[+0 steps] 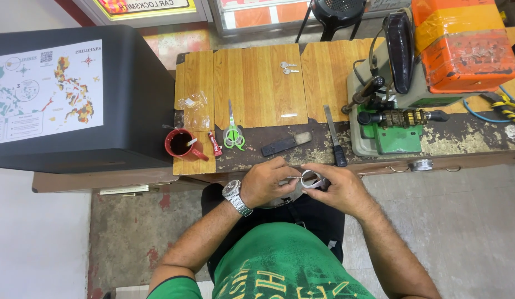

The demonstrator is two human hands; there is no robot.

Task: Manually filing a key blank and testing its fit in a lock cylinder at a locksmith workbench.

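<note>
Both hands just below the worn wooden worktop [257,83] edge. Left hand [263,185] fingers pinched on a small silver metal key [293,178]; right hand [337,188] fingers clamped on a shiny round metal ring [311,179].

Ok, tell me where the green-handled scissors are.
In the head view, the green-handled scissors lie on the workbench, left of centre, between the red mug and the black brush.

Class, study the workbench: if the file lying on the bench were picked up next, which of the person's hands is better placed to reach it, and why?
Right. The right hand sits just below the file, whose dark handle points toward it. The left hand lies further left, nearer the scissors. Both hands are occupied with a small roll of tape.
</note>
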